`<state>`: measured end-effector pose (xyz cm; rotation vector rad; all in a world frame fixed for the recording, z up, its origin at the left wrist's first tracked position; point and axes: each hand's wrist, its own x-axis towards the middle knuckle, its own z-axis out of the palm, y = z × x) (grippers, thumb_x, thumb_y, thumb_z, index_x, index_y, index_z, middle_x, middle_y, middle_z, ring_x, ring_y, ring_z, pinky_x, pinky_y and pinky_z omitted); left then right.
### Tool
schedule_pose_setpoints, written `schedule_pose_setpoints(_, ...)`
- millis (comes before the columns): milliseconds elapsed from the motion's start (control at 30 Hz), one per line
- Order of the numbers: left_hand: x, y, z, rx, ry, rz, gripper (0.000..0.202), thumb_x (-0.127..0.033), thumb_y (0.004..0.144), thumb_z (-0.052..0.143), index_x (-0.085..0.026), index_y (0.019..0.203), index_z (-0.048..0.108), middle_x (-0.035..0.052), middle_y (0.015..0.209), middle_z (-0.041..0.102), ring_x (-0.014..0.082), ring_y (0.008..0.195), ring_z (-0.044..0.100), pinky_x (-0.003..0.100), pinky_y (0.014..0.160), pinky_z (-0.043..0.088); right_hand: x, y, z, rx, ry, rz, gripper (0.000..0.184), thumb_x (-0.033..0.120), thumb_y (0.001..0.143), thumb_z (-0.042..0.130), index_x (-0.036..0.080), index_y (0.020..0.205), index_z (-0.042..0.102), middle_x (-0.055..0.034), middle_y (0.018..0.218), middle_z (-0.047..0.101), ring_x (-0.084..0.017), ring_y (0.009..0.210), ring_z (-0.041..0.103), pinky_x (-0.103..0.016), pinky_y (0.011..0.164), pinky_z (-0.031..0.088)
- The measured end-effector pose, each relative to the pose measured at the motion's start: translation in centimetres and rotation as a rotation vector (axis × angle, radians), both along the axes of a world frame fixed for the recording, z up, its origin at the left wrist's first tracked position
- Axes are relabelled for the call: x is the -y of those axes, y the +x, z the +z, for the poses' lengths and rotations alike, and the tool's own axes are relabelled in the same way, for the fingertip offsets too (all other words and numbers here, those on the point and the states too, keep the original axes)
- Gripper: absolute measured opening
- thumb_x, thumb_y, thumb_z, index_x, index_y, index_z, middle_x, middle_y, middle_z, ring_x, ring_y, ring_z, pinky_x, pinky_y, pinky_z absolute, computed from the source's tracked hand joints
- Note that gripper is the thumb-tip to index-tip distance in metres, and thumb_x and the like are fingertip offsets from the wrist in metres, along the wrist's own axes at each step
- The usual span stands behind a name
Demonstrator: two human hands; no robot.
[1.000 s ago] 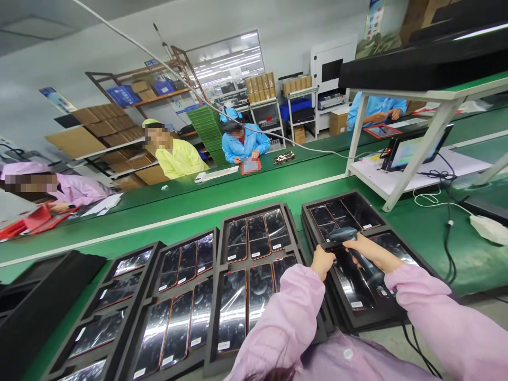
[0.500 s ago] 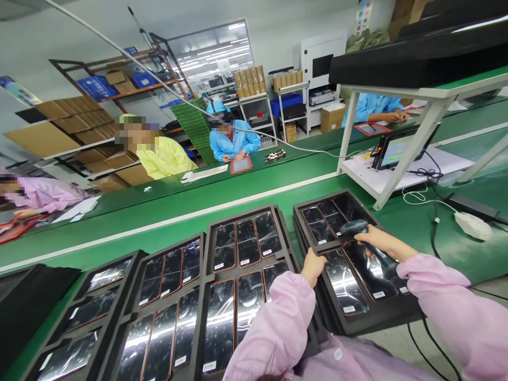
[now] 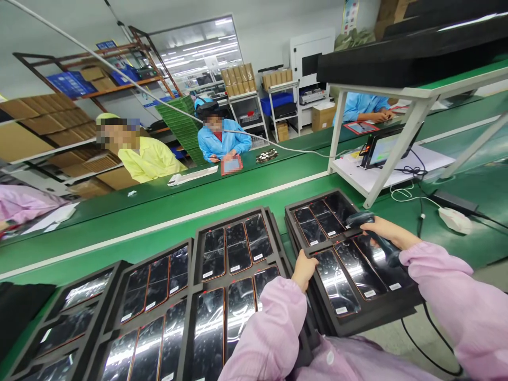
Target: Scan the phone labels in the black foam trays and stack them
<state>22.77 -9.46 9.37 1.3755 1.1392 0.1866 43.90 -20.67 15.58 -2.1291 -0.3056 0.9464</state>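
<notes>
A green conveyor belt point(image 3: 166, 211) runs from the lower left toward the upper right of the frame. Across it, in the upper left and centre, sit a person in a yellow coat point(image 3: 148, 161) and a person in a blue coat point(image 3: 224, 143); another blue sleeve point(image 3: 363, 108) shows at the upper right. A white stand point(image 3: 397, 174) at centre right carries a small lit screen point(image 3: 383, 148), and its legs rise just behind the nearest tray. Cables trail from it down to a white power brick point(image 3: 454, 219) at the right edge.

Along the bottom lie black foam trays. The right tray point(image 3: 357, 317) sits on top of a stack and holds six dark phones in two rows of three, each with a glossy film and a small white label at its near end. The middle tray point(image 3: 238, 222) and the left trays point(image 3: 119, 275) are filled the same way, their phones edged in orange.

The left hand point(image 3: 305, 270), in a pink sleeve, rests curled on the left edge of the right tray, fingers bent over the rim. The right hand point(image 3: 387, 232) is wrapped around the handle of a dark barcode scanner point(image 3: 367, 225), whose head hangs over the tray's far row, right of centre in the frame.
</notes>
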Motion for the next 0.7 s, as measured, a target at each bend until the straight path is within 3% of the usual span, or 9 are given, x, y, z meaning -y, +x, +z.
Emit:
schedule_pose_setpoints(233, -0.1, -0.2, 0.2, -0.011, -0.047, -0.014, 0.040, -0.007, 0.064, 0.062, -0.016, 0.103, 0.060, 0.0062, 0.092, 0.068, 0.0196, 0.089, 0.063, 0.031, 0.080, 0.049, 0.5, 0.1, 0.1, -0.015, 0.011, 0.014, 0.024, 0.010, 0.084, 0.051, 0.018, 0.062, 0.042, 0.0032, 0.045, 0.047, -0.011, 0.032, 0.046, -0.022, 0.032, 0.038)
schedule_pose_setpoints(433, -0.2, -0.3, 0.1, -0.013, -0.044, -0.025, 0.041, -0.007, 0.066, 0.061, -0.017, 0.106, 0.058, 0.0052, 0.091, 0.068, 0.0184, 0.088, 0.063, 0.030, 0.079, 0.048, 1.3, -0.7, 1.5, -0.034, 0.061, 0.053, 0.022, 0.009, 0.081, 0.053, 0.018, 0.065, 0.041, 0.0050, 0.049, 0.047, -0.008, 0.033, 0.044, -0.020, 0.032, 0.037)
schedule_pose_setpoints(600, -0.4, -0.4, -0.3, -0.022, -0.036, -0.045, 0.042, -0.010, 0.067, 0.061, -0.018, 0.108, 0.057, 0.0058, 0.094, 0.068, 0.0185, 0.089, 0.062, 0.030, 0.079, 0.048, 2.4, -1.8, 2.4, -0.023, 0.061, 0.048, 0.012, 0.009, 0.079, 0.053, 0.017, 0.079, 0.045, 0.0060, 0.055, 0.049, -0.008, 0.035, 0.045, -0.019, 0.032, 0.034)
schedule_pose_setpoints(700, -0.4, -0.4, -0.4, -0.027, -0.032, -0.051, 0.043, -0.009, 0.068, 0.059, -0.017, 0.110, 0.056, 0.0077, 0.099, 0.068, 0.0194, 0.095, 0.062, 0.029, 0.081, 0.047, 4.8, -3.0, 2.5, -0.039, 0.015, 0.043, 0.023, 0.011, 0.077, 0.056, 0.017, 0.098, 0.046, 0.0062, 0.055, 0.051, -0.010, 0.037, 0.049, -0.019, 0.034, 0.035)
